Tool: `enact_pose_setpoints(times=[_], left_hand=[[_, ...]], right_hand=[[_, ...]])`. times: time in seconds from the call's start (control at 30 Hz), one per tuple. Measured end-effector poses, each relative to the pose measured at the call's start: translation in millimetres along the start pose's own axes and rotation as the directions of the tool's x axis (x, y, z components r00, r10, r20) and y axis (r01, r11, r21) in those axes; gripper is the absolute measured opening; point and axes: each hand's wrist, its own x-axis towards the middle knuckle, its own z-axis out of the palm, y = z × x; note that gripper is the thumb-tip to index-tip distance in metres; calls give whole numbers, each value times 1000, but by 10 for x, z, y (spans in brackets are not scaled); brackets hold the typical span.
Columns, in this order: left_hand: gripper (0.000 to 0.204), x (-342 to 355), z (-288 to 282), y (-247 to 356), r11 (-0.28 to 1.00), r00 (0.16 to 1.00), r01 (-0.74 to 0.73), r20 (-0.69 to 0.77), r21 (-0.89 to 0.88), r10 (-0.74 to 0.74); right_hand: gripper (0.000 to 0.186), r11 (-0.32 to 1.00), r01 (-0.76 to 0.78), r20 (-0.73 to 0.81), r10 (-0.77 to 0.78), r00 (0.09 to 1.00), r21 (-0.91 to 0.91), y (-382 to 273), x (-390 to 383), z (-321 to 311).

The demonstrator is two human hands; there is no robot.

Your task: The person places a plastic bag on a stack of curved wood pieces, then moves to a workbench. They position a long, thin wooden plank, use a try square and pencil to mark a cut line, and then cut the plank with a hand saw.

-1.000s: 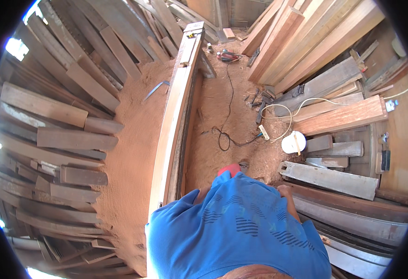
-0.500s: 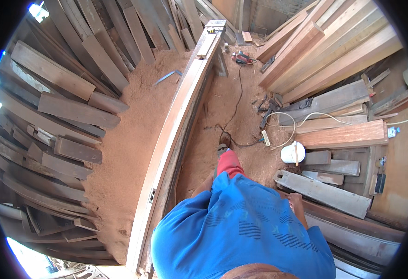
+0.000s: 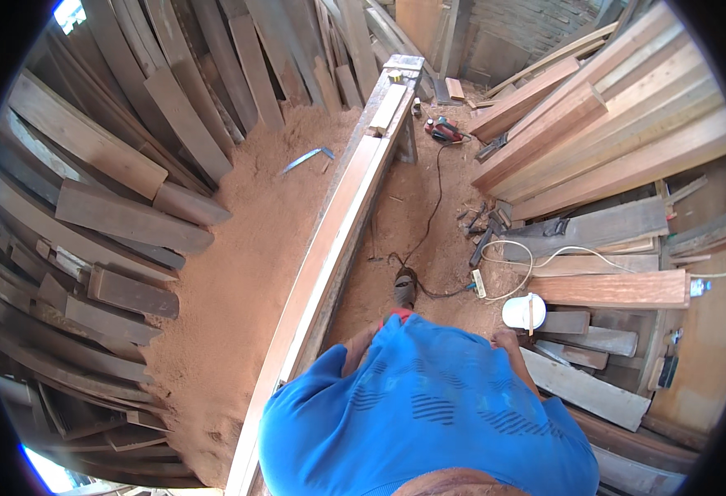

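Note:
A long plank (image 3: 336, 217) lies along a wooden bench, with a shorter piece (image 3: 387, 107) and a small yellow-and-black object (image 3: 395, 75) toward its far end. My left hand is mostly hidden by my blue shirt (image 3: 437, 397); some skin of that arm shows beside the bench. My right hand (image 3: 503, 339) hangs at my side near the white bucket (image 3: 524, 312), its fingers too small and shaded to read. My foot (image 3: 404, 289) stands in sawdust by a dark cord (image 3: 435, 211).
Stacked boards (image 3: 115, 149) line the left, planks (image 3: 603, 140) lean at back right. A red power tool (image 3: 446, 131), a power strip (image 3: 479, 283), pale cord (image 3: 531, 264) and dark offcuts (image 3: 483, 236) lie on the right. A blue angled tool (image 3: 301, 159) rests in sawdust.
The bench, bucket and surrounding wood have shifted within the view as my head moved. My leg has stepped forward, the shoe now showing beyond my shirt. My right hand remains at my side.

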Motion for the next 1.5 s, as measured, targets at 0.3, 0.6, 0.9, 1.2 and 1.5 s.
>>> enact_pose_setpoints(times=[0.3,0.6,0.9,1.2,1.5], left_hand=[[39,391,-1138,305,960,1000,15,8,-279,-13],[47,158,-1694,1420,823,602,-565,-710,-54,366],[80,115,-2217,2040,988,548,-91,-823,121,151],[106,469,-2382,2196,991,734,133,-670,-12,-106],[111,595,-2526,2431,938,786,343,-563,56,-254]], right_hand=[[20,1000,-22,-65,23,998,13,-1047,931,328],[47,922,186,21,-191,981,-340,-1487,1055,263],[38,956,113,217,-54,975,-271,-2207,1757,170],[35,837,376,280,-280,918,-397,-2797,2753,-246],[33,801,424,282,-329,901,-423,-3025,3355,-709]])
